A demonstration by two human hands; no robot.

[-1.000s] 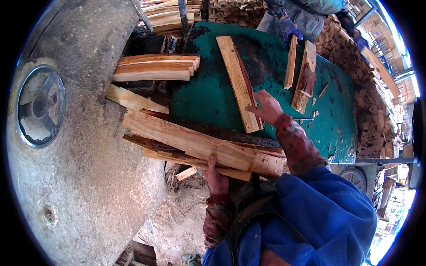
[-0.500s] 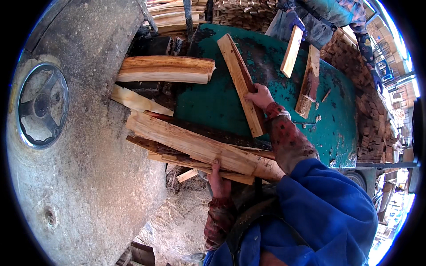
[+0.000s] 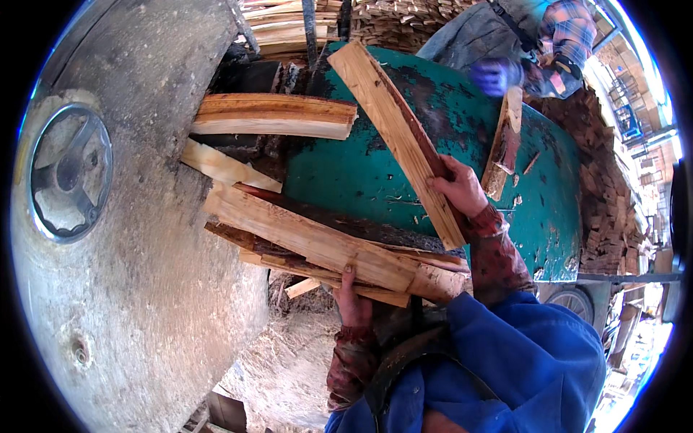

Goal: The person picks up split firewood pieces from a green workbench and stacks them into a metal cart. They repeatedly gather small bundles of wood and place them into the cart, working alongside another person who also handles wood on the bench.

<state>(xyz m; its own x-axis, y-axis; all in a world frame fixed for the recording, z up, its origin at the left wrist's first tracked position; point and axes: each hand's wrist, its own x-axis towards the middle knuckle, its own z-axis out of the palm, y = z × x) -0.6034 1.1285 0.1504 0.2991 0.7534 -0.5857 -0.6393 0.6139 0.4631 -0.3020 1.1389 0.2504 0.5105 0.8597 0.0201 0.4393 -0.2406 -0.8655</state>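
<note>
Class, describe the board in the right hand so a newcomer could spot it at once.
Find the green table. Over it, the right hand grips a board with bark along one edge. It slants steeply down to the right, whereas the piece near the purple glove slants down to the left.

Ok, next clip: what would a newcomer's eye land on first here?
Probably the worn green tabletop across the middle, with the right hand gripping a long bark-edged board over it. Next, the silver-rimmed handwheel on the big grey panel at the far left. Below the picture's middle, the left hand holds a stack of rough boards.
</note>
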